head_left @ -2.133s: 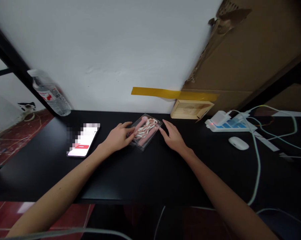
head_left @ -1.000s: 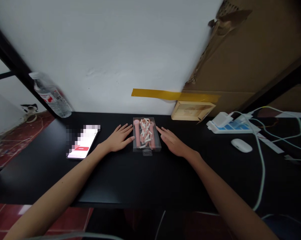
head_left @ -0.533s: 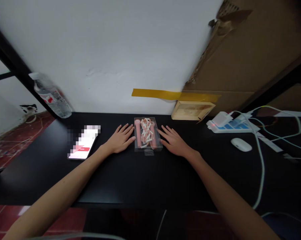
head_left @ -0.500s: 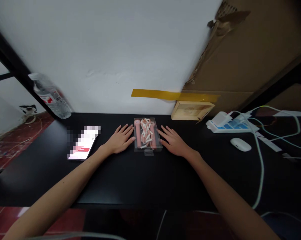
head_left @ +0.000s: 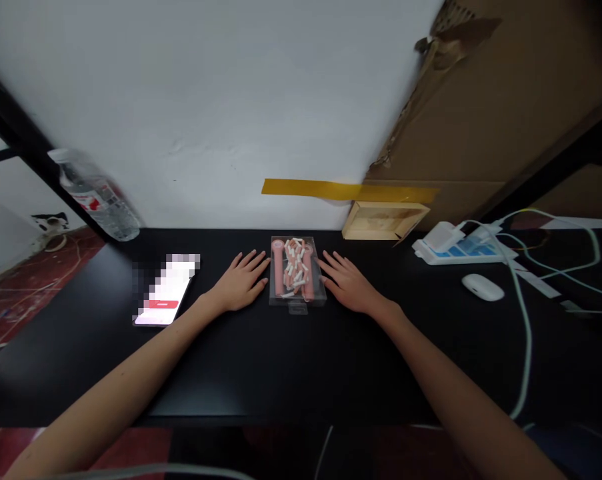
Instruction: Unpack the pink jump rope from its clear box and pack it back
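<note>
The table is black and smooth. Behind it is a white wall, with brown cardboard on the right that is torn along its edge. Yellow tape runs across the wall and onto the cardboard. A small wooden tray leans under the tape. At the back left is a clear bottle. A phone with a bright screen lies near the left hand. On the right are a power strip, a white oval thing and a long pale cord. The floor is red.

The clear box lies flat on the table between the two hands. Pink handles and a pink and white rope are inside it. Both the left hand and the right hand lie flat, fingers spread wide, holding nothing. I cannot tell if the right fingertips touch the box.

Two seconds ago the box lay slanted, with the left fingers on it. Now it sits straight.
</note>
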Motion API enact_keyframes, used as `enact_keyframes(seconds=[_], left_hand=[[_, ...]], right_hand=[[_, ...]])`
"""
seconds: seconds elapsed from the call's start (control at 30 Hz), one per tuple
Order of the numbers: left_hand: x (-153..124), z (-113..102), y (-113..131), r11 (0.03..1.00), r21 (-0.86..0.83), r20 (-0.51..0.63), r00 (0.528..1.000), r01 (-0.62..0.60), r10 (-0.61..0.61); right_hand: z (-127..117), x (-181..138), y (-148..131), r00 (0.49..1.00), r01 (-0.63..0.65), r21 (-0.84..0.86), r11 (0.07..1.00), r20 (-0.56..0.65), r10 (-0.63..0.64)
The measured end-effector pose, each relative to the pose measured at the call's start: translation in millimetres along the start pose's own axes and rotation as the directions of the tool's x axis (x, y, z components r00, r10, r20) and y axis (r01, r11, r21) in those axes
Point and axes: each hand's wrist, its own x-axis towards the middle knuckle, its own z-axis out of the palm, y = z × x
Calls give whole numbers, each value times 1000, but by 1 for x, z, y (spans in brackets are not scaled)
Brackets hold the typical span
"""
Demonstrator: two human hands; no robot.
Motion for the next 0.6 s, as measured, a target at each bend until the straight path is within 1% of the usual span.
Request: enact_keyframes(seconds=[0.33, 0.6], left_hand=[[-1, 3, 1, 1000, -8, -43, 999, -7, 6], [-1, -1, 2, 1000, 1, -10, 1000, 4, -4]], right_hand=[[0, 1, 2, 1000, 14, 13, 1000, 6, -14], [-3, -1, -1, 1000, 6, -5, 1000, 19, -6]])
